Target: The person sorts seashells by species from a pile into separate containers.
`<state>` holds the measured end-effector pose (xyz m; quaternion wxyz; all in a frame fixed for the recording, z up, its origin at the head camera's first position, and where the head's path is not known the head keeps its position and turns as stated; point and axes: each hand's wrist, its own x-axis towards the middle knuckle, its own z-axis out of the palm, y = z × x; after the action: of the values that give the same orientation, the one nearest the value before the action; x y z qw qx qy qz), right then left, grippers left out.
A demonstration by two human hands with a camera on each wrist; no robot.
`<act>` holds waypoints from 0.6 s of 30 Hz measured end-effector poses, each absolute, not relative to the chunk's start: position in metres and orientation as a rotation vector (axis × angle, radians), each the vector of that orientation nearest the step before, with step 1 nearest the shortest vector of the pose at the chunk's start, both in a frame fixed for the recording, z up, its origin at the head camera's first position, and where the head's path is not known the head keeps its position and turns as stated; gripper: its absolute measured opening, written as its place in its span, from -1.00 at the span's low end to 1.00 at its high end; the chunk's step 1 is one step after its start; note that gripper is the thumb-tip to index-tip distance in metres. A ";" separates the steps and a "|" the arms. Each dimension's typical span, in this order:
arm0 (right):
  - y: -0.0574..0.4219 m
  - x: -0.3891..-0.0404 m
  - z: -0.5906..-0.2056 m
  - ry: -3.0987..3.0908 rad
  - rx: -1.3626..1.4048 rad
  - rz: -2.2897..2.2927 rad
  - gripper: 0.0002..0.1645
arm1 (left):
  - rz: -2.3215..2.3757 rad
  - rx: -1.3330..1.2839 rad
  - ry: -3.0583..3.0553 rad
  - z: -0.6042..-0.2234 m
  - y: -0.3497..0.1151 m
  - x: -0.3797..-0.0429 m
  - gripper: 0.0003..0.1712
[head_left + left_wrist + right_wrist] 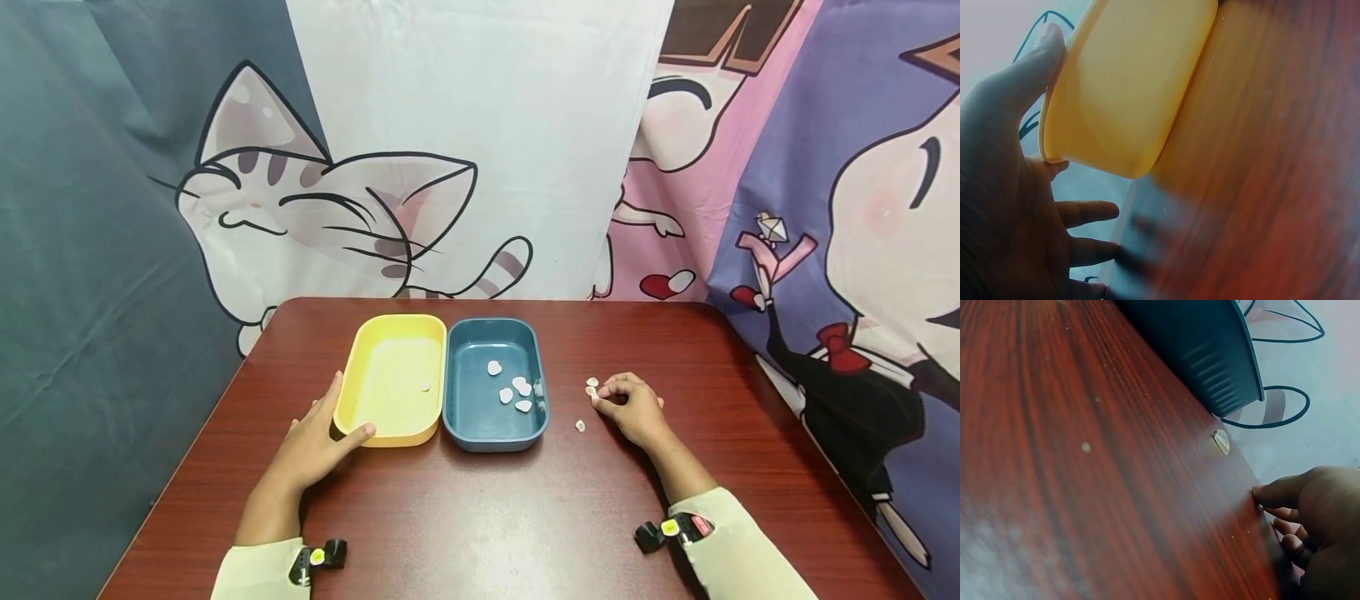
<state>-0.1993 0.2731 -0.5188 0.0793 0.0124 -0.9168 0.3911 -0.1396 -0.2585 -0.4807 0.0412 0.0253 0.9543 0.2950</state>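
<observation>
My left hand (313, 442) rests against the near left corner of a yellow tray (388, 438). Its thumb lies along the rim and the other fingers stretch out loosely beside the tray, as the left wrist view shows. A single small shell (425, 387) lies inside that tray. On the right, my right hand (636, 412) pinches at a small pale shell (591, 391) with thumb and index finger. Just beyond it is another shell (592, 382). A ridged shell (1221, 442) lies nearer the blue tray (1210, 359). In the right wrist view the pinched shell is hidden.
The blue tray stands right beside the yellow one and holds several white shells (506, 395). Both trays sit on a reddish-brown wooden table (480, 508). Behind the table hangs a cartoon-printed cloth (480, 100).
</observation>
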 end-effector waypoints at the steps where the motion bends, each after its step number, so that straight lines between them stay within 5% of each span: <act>1: 0.273 -0.199 -0.519 -2.744 0.037 1.169 -0.88 | 0.901 0.077 2.922 -0.481 -0.259 -0.140 0.36; 18: 0.273 -0.199 -0.513 -2.752 0.020 1.189 -0.86 | 0.906 0.076 2.921 -0.482 -0.259 -0.140 0.36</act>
<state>-0.1992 0.2732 -0.5128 0.0717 0.0068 -0.9157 0.3954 -0.1398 -0.2587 -0.4818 0.0412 0.0250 0.9540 0.2958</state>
